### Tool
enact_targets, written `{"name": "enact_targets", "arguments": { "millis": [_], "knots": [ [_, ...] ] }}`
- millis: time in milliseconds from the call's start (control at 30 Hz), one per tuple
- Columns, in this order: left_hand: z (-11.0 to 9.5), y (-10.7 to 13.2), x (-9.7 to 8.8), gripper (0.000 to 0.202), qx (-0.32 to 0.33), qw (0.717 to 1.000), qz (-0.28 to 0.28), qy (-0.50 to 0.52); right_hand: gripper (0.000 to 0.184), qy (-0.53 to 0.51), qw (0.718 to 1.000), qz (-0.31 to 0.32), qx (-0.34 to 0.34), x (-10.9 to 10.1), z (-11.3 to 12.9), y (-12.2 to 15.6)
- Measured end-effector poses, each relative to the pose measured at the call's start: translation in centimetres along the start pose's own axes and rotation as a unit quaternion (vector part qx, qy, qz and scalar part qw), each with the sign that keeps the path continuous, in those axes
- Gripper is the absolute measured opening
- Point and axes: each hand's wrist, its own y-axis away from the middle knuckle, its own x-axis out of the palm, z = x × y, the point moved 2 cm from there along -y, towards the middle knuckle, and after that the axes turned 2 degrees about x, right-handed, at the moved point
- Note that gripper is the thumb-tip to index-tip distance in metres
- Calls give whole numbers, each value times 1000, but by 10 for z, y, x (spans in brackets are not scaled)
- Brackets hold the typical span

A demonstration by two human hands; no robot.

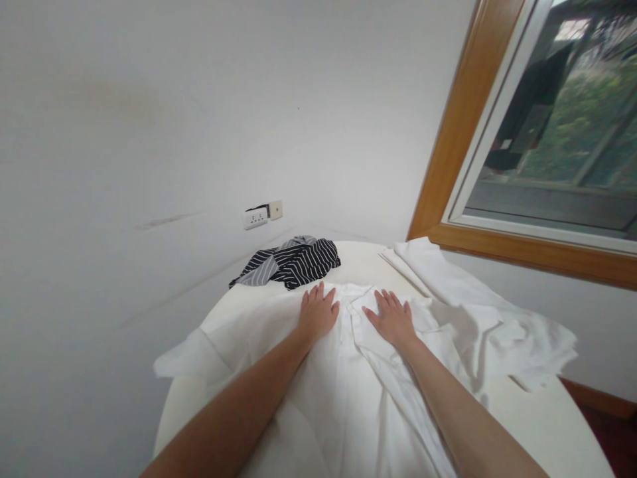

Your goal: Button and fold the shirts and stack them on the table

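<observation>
A white shirt lies spread over the table, its collar end toward the wall and its front opening running down toward me. My left hand rests flat on the upper left part of the shirt, fingers spread. On the upper right part, beside the opening, my right hand also lies flat with its fingers apart. Neither hand grips the cloth. One short sleeve reaches out over the table's left edge. The shirt's lower part runs out of view at the bottom, partly behind my forearms.
A crumpled black-and-white striped cloth lies at the back of the round white table. More white cloth is heaped at the right. Behind stand a wall with a socket and a wood-framed window.
</observation>
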Motion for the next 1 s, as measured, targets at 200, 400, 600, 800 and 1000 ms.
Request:
{"name": "enact_targets", "arguments": {
  "millis": [200,400,600,800,1000],
  "knots": [
    [-1,0,-1,47,2,1000,-3,1,74,-2,1000,-4,0,0,0,1],
    [0,-1,1,47,2,1000,1,12,74,-3,1000,3,4,-2,0,1],
    [-2,2,-5,46,11,999,6,37,70,-6,1000,10,18,-6,-3,9],
    [-12,15,-12,45,17,998,1,52,66,4,999,-24,37,-9,-6,34],
    [-18,26,-12,43,4,998,-33,54,63,38,998,-31,29,-8,-1,40]
  ]
}}
